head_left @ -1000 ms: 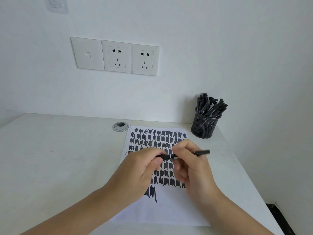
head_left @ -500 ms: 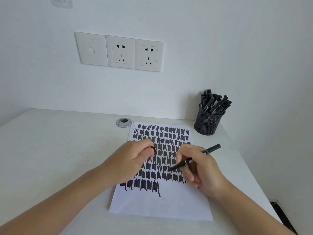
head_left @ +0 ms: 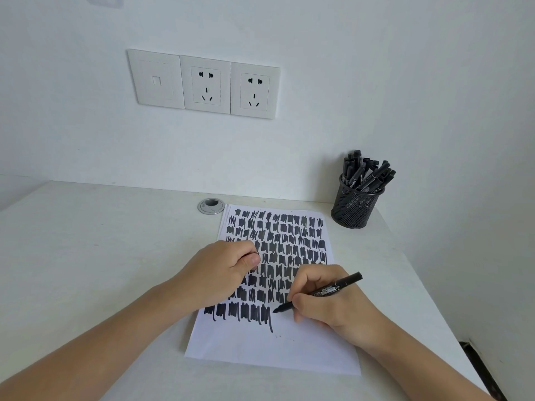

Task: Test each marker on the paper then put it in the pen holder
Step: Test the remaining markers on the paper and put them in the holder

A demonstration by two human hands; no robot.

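Marker in use: black marker (head_left: 318, 293) held in the right hand (head_left: 327, 299), slanted, tip down and to the left, back end up and to the right; the tip sits at the paper just right of the last scribble in the bottom row, though actual contact is hard to judge.
Right hand fingers: wrapped around the marker's front half in a writing grip, thumb and forefinger pinching the barrel; heel of the hand resting on the sheet.
Left hand: left hand (head_left: 223, 273) lying on the left part of the sheet, curled into a loose fist; a small dark object, seemingly the marker cap (head_left: 251, 260), is pinched between thumb and forefinger, mostly hidden.
Paper: white paper (head_left: 275, 342) lying flat on the tabletop (head_left: 86, 256), its upper two thirds filled with rows of black scribble patches; bottom part blank apart from a few small dots.
Pen holder: black mesh pen holder (head_left: 354, 208) standing upright at the far right of the tabletop, beyond the paper's top right corner and apart from it, packed with black markers (head_left: 366, 173) that lean outwards.
Cable grommet: round grey cable grommet (head_left: 211, 205) set in the tabletop, just beside the paper's top left corner.
Wall: white wall with three plates in a row, a blank-looking plate (head_left: 156, 79) on the left and two power sockets (head_left: 230, 88) to its right.
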